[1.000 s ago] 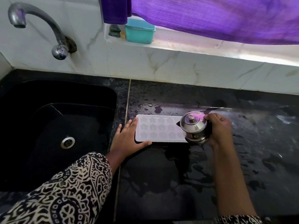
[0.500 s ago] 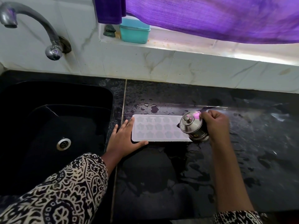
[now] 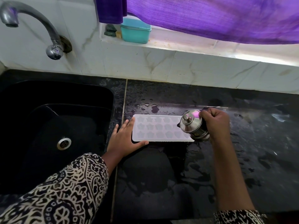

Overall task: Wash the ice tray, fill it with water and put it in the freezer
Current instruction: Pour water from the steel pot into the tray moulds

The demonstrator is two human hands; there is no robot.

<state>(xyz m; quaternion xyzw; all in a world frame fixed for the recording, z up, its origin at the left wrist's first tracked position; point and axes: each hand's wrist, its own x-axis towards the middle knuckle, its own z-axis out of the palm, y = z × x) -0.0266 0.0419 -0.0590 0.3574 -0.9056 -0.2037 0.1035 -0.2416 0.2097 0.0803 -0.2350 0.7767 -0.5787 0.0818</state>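
1. Lying flat on the wet counter (image 3: 161, 183), the ice tray (image 3: 155, 128) is found beside the sink (image 3: 40, 126).
2. Its left end is touched by the left hand (image 3: 124, 139), fingers straight.
3. A lidded steel pot (image 3: 192, 125) is gripped by the right hand (image 3: 216, 122), tilted over the tray's right end.
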